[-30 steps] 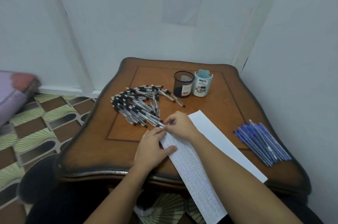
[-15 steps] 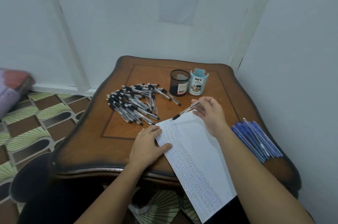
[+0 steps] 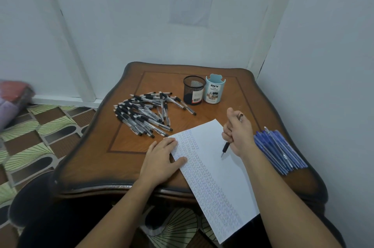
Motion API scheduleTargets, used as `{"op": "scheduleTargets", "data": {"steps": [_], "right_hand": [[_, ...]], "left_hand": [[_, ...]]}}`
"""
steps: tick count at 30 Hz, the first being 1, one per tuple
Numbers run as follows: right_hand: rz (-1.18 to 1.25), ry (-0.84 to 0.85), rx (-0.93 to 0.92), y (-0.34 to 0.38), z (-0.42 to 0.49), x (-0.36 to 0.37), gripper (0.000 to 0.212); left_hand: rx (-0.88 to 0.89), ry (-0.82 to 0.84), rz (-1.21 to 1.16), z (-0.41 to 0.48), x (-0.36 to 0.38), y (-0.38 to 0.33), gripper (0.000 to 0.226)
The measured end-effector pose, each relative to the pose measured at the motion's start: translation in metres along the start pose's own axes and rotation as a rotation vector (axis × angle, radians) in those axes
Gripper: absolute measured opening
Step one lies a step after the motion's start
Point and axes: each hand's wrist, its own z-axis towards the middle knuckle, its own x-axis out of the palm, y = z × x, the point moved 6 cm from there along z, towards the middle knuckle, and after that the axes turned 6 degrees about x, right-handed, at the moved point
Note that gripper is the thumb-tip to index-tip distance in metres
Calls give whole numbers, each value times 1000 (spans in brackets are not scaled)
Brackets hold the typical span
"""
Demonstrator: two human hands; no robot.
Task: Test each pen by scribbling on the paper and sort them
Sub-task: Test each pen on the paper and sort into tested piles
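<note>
A long white paper (image 3: 212, 166) lies slanted over the table's front edge, its left half filled with rows of scribbles. My left hand (image 3: 162, 160) rests flat on the paper's upper left corner. My right hand (image 3: 237, 132) grips a black pen (image 3: 225, 149) in a fist over the blank right part of the paper, tip pointing down close to the sheet. A heap of several black pens (image 3: 144, 114) lies on the table's left. A bundle of several blue pens (image 3: 279, 152) lies at the right edge.
A black mesh cup (image 3: 193, 90) and a light blue desk organizer cup (image 3: 215, 89) stand side by side at the back of the wooden table (image 3: 113, 164). White walls close in behind and to the right. Patterned floor lies to the left.
My right hand took a black pen from the heap, carried it right, and turned it tip-down over the paper. My left hand stayed on the paper's corner.
</note>
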Motion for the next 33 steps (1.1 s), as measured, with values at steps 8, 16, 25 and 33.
{"op": "scheduleTargets", "data": {"steps": [8,16,25,33], "right_hand": [[35,-2,142,-14,1,-13,65],[-152,2,134,-20,3,-19,73],[-132,66,73,-27,2,-19,31],[-474,192,-20,-47,-8,9,34]], "left_hand": [[41,45,84,0,6,0,81],[48,43,120,0,9,1,99],[45,49,111,-1,10,2,91],[54,31,113,-1,11,3,93]]}}
